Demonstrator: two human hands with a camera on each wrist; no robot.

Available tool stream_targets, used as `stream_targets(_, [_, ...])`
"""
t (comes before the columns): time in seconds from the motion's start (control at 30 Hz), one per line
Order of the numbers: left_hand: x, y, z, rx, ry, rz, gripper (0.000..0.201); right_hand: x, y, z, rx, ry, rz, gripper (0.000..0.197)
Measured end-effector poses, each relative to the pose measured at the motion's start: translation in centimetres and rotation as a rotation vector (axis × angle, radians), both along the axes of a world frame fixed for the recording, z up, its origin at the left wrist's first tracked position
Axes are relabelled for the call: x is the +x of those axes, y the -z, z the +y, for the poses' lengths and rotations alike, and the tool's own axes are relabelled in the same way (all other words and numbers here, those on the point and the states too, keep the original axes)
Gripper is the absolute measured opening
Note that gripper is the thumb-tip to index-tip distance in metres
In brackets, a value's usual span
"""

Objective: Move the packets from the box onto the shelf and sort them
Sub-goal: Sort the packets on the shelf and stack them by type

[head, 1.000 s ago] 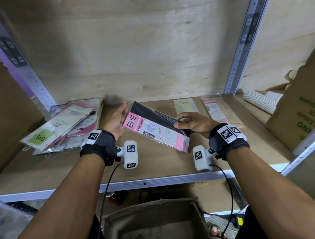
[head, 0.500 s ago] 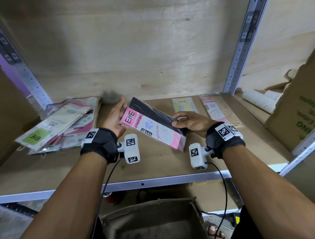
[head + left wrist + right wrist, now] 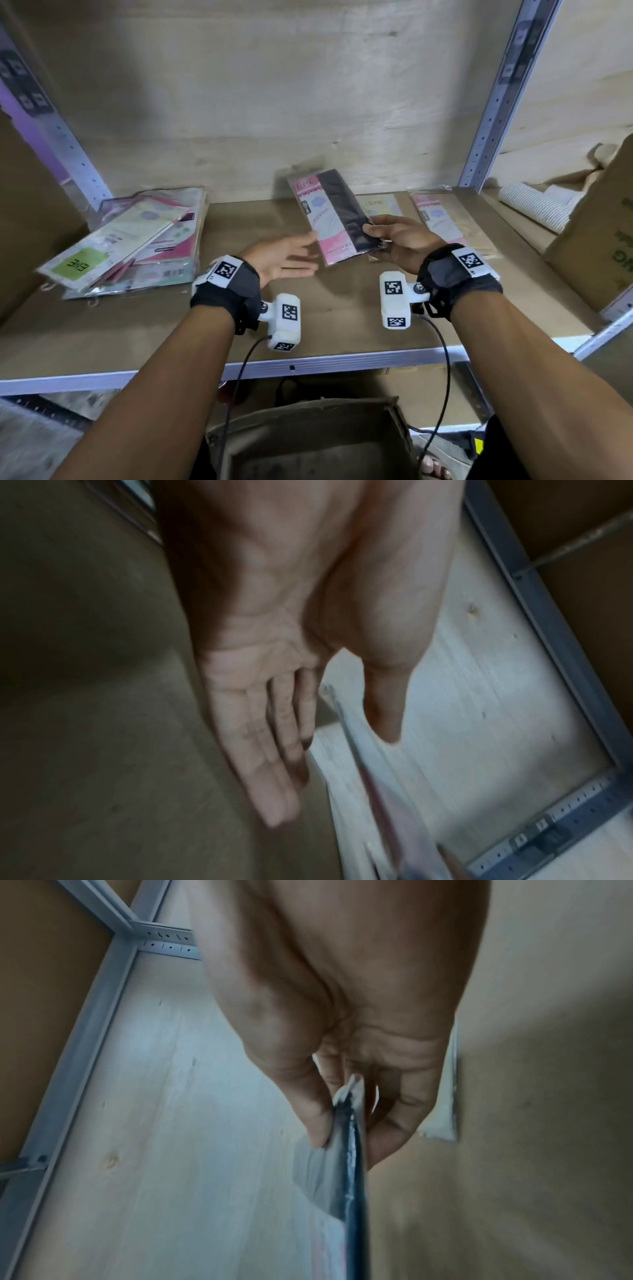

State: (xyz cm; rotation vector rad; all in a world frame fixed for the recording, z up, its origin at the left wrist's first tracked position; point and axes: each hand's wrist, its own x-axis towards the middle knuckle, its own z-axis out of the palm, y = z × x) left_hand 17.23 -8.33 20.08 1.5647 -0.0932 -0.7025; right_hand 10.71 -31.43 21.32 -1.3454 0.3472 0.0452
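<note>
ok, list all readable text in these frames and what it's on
"ENE": pink and black packet pinched in the right hand.
"ENE", upside down: green label on the top packet of the left pile.
"ENE": yellow packet lying flat.
Green letters on the cardboard box: cut off.
Small print elsewhere: blurred.

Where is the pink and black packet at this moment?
In the head view, the pink and black packet is right of centre above the shelf, pinched by the right hand, with the yellow packet just behind it.
</note>
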Motion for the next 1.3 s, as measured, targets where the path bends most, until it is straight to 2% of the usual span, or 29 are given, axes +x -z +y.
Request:
stream_targets(0.03, [-0.3,0.0,-0.2,0.0,0.038,-0.006,0.049,0.1,0.0,0.5,0.007,0.008,-0.007,0.01])
stream_targets(0.13, [-0.5,-0.2,-0.5,-0.038,0.046,-0.067,0.04,0.6,0.3,1.5,-0.022,0.043,0.0,0.034])
stream_targets(0.23, [-0.4,-0.3,-0.2,0.017,-0.005,-0.127,0.035,1.4,0.6,2.4,-0.205,0.066,0.042,0.02])
stream_targets(0.3, [-0.3,-0.3,0.0,0.08,-0.026,-0.145,0.036,2.1,0.7,2.8,-0.404,0.079,0.067,0.015])
stream_targets(0.43, [0.1,-0.2,0.1,0.234,-0.116,-0.167,0.045,3.1,0.9,3.4,-0.692,0.082,0.11,0.027])
stream_targets(0.6, [0.5,-0.3,-0.3,0.347,-0.157,-0.166,0.043,2.9,0.5,4.7,-0.933,-0.046,0.229,0.031])
stream_targets(0.7, [0.6,-0.4,-0.5,0.377,-0.153,-0.16,0.044,3.0,0.3,5.0,-0.986,-0.041,0.254,0.037])
stream_targets(1.17, [0.2,-0.9,-0.8,0.393,-0.121,-0.133,0.045,3.3,0.7,5.0,-1.047,-0.064,0.218,0.034])
stream_targets(1.3, [0.9,-1.0,0.6,0.378,-0.174,-0.168,0.039,3.0,0.4,5.6,-1.152,0.028,0.068,0.04])
